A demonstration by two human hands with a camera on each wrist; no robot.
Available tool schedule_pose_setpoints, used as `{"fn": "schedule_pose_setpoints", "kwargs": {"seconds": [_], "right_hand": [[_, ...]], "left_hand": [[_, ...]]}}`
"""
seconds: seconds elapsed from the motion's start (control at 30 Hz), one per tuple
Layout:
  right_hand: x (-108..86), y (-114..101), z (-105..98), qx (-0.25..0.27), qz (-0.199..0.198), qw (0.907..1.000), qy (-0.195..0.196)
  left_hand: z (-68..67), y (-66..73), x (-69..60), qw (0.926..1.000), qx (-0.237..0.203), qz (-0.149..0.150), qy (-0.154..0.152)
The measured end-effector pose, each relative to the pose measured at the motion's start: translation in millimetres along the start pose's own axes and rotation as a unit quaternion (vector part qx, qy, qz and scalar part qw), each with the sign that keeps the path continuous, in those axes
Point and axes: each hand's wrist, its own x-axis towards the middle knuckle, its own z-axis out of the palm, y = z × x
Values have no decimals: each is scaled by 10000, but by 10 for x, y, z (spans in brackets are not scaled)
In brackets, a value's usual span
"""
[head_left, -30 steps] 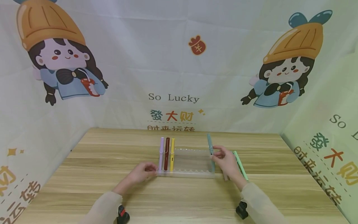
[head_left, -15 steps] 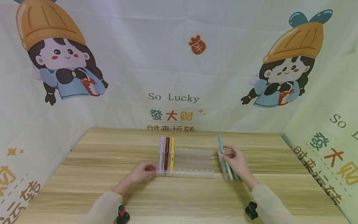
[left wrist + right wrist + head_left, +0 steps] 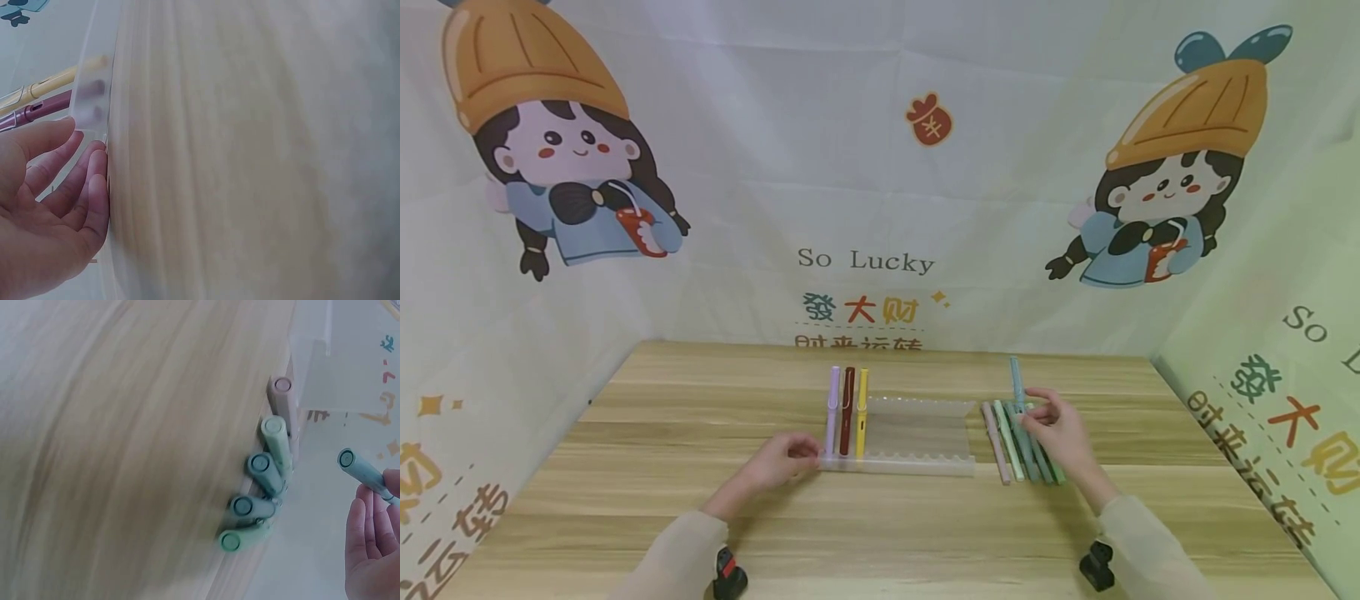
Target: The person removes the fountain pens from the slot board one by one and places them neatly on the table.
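My left hand (image 3: 785,459) pinches the left end of a clear plastic pen rack (image 3: 917,467) between thumb and fingers; the left wrist view shows the thumb tip at the rack's corner. Lilac (image 3: 832,408), dark red (image 3: 847,412) and yellow (image 3: 862,412) pens stand side by side in the rack's left slots. With thumb and fingers, my right hand (image 3: 1060,429) holds a light blue pen (image 3: 1017,381), which is raised off the table in the right wrist view (image 3: 359,467). Below it lie several pens, among them a pinkish one (image 3: 283,400) and a mint one (image 3: 276,437).
The loose pens lie in a row right of the rack, with a green pen (image 3: 240,537) at the far end. Slots in the middle and right of the rack hold no pens. A printed cloth (image 3: 865,167) hangs behind the wooden table (image 3: 880,542).
My right hand has carried the light blue pen rightward, from the rack's right end to above the loose pens. My left hand and the rack have stayed put.
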Motion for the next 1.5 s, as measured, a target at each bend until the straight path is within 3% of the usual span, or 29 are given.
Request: {"fn": "schedule_pose_setpoints", "kwargs": {"seconds": [0.47, 0.93, 1.5], "right_hand": [[-76, 176, -201, -327, -99, 9992, 206], [-127, 300, -437, -1142, -2, 9934, 65], [-125, 460, -468, -1606, 334, 9858, -367]], "left_hand": [[-13, 41, -29, 9998, -152, 129, -14], [1, 3, -1, 10000, -4, -14, -20], [1, -6, 4, 10000, 58, -11, 1]]}}
